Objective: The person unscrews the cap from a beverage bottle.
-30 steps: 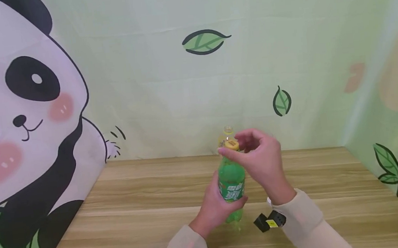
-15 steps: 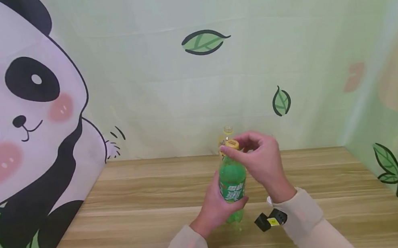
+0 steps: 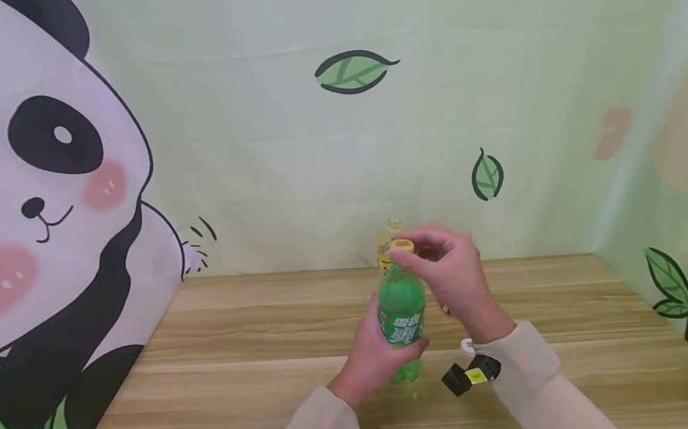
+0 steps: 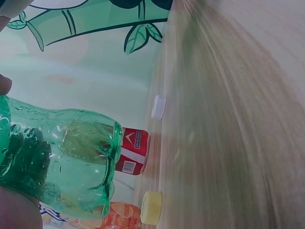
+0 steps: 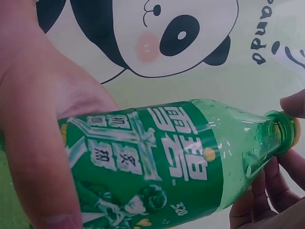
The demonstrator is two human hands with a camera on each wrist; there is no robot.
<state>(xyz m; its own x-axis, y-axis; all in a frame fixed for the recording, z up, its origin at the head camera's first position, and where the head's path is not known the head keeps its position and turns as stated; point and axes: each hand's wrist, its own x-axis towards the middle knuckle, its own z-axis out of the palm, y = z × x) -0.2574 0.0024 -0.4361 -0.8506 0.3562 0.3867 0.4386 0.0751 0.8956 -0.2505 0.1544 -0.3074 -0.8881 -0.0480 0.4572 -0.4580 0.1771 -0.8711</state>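
Upright above the table, a green soda bottle (image 3: 402,299) is gripped round its label by my left hand (image 3: 373,359). My right hand (image 3: 453,266) pinches the yellow cap (image 3: 402,245) on the bottle's mouth, thumb in front and fingers behind. In the right wrist view the bottle's label (image 5: 181,152) faces the camera, and right-hand fingers surround the neck and cap. The bottle's clear lower part (image 4: 71,157) fills the left of the left wrist view; most of the left hand is out of that frame.
Behind the green bottle stands an uncapped bottle with a yellow label (image 3: 383,247). A white cap (image 4: 158,107) and another yellow cap (image 4: 151,208) lie on the wooden table (image 3: 239,351). A red-labelled container (image 4: 133,152) and an orange bottle (image 4: 123,217) stand beyond. A printed panda backdrop (image 3: 249,147) encloses the table.
The right fingers have come from beside the cap to behind it, and the thumb has shifted right across its front. The left hand and bottle have barely moved.
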